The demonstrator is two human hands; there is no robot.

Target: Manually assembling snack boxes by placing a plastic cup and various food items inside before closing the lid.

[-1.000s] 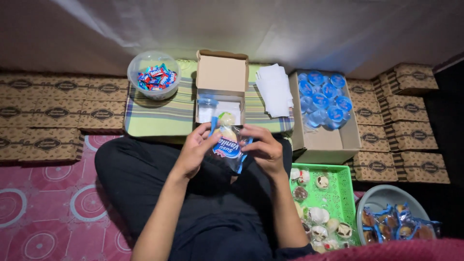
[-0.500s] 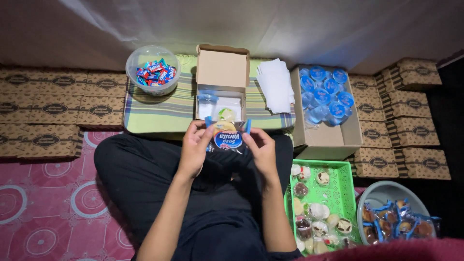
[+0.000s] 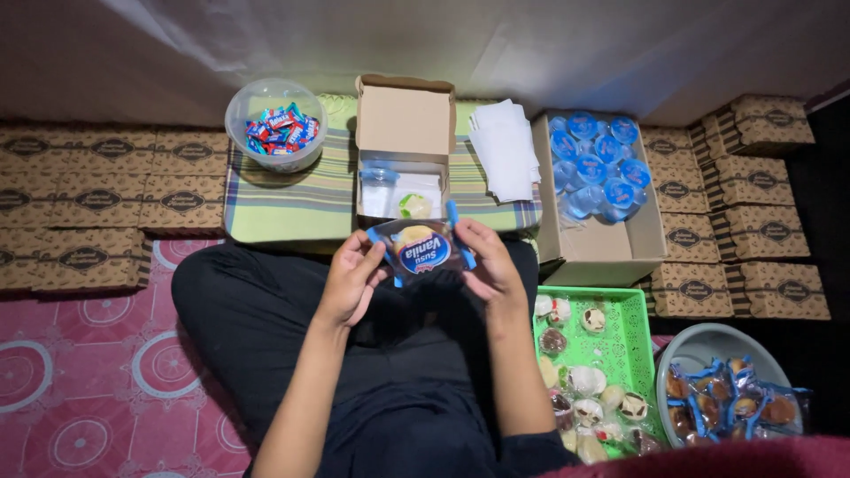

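Snack packet [image 3: 423, 250] turned flatter, both hands [image 3: 354, 276] gripping its ends

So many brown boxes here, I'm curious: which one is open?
The small brown box on the striped cloth, straight ahead of both hands, its lid flipped up. The patterned boxes stacked at either side are all shut.

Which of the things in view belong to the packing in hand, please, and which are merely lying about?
In hand:
- wrapped bun, held by the left hand and right hand
- open snack box just beyond it

Lying about:
- bowl of sweets
- paper stack
- carton of water cups
- green tray
- grey basin
- closed boxes
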